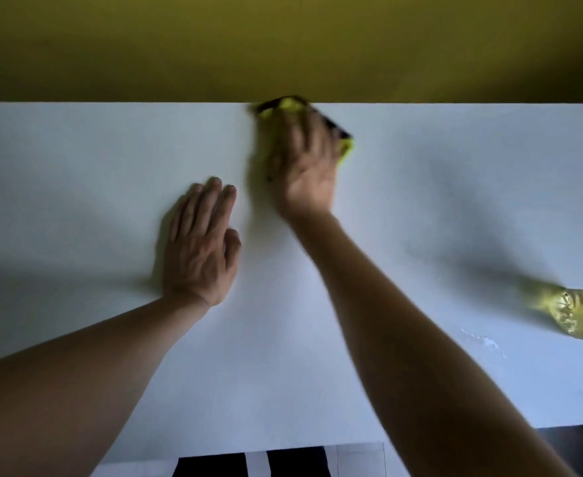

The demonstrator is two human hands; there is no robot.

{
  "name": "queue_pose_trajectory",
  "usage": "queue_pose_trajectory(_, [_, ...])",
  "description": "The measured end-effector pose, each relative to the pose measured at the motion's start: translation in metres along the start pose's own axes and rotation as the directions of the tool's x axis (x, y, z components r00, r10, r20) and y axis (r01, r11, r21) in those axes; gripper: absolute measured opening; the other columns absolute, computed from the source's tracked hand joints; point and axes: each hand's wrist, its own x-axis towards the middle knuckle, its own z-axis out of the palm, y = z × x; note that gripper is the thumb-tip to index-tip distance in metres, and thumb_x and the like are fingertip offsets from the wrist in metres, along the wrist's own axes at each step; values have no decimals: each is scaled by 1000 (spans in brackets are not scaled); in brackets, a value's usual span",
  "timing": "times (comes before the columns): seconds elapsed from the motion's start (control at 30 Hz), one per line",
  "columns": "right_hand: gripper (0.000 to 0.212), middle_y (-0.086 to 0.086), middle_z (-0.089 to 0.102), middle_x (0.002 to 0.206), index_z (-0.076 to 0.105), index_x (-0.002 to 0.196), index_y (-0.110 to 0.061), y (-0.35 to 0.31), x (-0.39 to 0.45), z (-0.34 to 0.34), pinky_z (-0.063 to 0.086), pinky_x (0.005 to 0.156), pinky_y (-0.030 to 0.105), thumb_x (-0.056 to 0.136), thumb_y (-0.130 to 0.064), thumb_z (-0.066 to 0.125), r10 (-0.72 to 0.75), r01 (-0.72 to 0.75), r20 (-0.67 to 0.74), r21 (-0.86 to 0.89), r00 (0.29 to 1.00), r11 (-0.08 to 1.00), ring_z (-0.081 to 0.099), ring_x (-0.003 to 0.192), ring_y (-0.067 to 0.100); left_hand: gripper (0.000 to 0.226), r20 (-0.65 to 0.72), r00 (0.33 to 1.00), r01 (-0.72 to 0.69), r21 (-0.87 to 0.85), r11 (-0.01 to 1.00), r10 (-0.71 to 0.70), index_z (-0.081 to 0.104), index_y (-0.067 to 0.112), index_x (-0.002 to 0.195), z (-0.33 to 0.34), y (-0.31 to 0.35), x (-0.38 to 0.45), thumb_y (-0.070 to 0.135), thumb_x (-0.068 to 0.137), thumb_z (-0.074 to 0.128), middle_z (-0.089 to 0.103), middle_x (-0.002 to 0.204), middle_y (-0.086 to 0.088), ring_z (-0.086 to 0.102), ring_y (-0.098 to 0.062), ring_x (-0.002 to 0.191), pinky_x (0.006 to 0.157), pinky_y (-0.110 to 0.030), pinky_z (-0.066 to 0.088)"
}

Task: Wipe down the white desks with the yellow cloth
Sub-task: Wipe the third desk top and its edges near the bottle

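Right hand [305, 166] grip presses yellow cloth [346, 148] on desk [76, 166]; left hand [198, 242] flat, fingers straight

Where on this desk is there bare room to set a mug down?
Bare: left of the left hand, and the desk's right stretch above the bottle. Crowded: far edge, where the right hand presses the cloth.

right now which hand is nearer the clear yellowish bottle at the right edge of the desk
Right. The right hand presses the yellow cloth near the desk's far edge, up and left of the bottle. The left hand lies flat further left, beyond the right arm.
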Motion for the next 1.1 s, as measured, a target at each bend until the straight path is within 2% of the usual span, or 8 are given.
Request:
queue_pose_trajectory(0.1, [58, 18, 45, 153, 51, 147, -15, -29, -18, 2, 20, 123, 48, 94, -37, 39, -157, 150, 169, 51, 973, 987, 38, 145, 33, 62, 6, 1000, -6, 1, 1000, 6, 40, 10, 160, -1, -1, 0, 23, 99, 43, 32, 169, -11, 29, -33, 156, 126, -50, 25])
queue_pose_trajectory(0.17, [58, 17, 45, 154, 50, 148, -16, 1, -13, -9, 21, 123, 47, 95, -38, 42, -152, 147, 150, 43, 977, 988, 39, 144, 33, 62, 4, 1000, -10, 2, 1000, 10, 39, 12, 160, -1, -1, 0, 23, 100, 43, 32, 169, -10, 29, -32, 157, 127, -49, 24])
queue_pose_trajectory(0.37, [58, 13, 44, 153, 44, 151, -20, 148, -1, -80, 26, 117, 43, 96, -36, 41, 307, -316, -83, -163, 948, 935, 42, 136, 35, 60, -13, 1000, 4, -19, 1000, -4, 40, 13, 160, 1, 0, 0, 22, 101, 42, 34, 168, -9, 29, -31, 157, 128, -46, 21])
queue_pose_trajectory(0.5, [57, 18, 37, 158, 42, 153, -15, 134, -6, -79, 18, 121, 50, 99, -33, 42, 497, -511, -123, -147, 859, 847, 35, 145, 36, 59, -21, 1000, 11, -33, 999, -12, 40, 13, 160, 2, -1, 0, 23, 102, 40, 34, 168, -9, 30, -31, 156, 128, -45, 22])
queue_pose_trajectory(0.67, [59, 21, 41, 154, 46, 151, -12, 8, -61, -35, 22, 119, 56, 96, -36, 40, 114, -113, 26, -22, 993, 993, 36, 144, 38, 59, -15, 1000, -1, -41, 999, 0, 40, 12, 160, 3, -3, 0, 22, 101, 38, 34, 168, -8, 29, -30, 157, 128, -47, 23])
queue_pose_trajectory(0.83, [57, 15, 37, 160, 42, 153, -17, -19, -91, -39, 17, 124, 49, 100, -37, 44, -120, 113, 188, 48, 975, 992, 30, 150, 31, 58, -10, 1000, -19, -47, 999, 19, 42, 10, 159, 2, -5, -1, 22, 102, 36, 35, 167, -10, 31, -32, 156, 128, -46, 23])
queue_pose_trajectory(0.97, [57, 17, 42, 154, 44, 152, -17, 86, -80, -79, 23, 119, 45, 98, -32, 54, 146, -144, 42, -61, 988, 988, 38, 140, 36, 60, 19, 1000, -2, -28, 1000, 3, 37, 13, 161, -1, -2, -2, 23, 103, 31, 32, 170, -8, 27, -30, 157, 129, -43, 19])
queue_pose_trajectory(1.1, [60, 16, 37, 158, 41, 154, -18, 158, -75, -121, 18, 122, 47, 97, -35, 38, 445, -453, -84, -123, 891, 883, 34, 145, 37, 60, 24, 1000, 14, -23, 1000, -13, 36, 13, 162, 1, -1, -1, 23, 103, 32, 30, 170, -7, 26, -30, 158, 129, -38, 16])
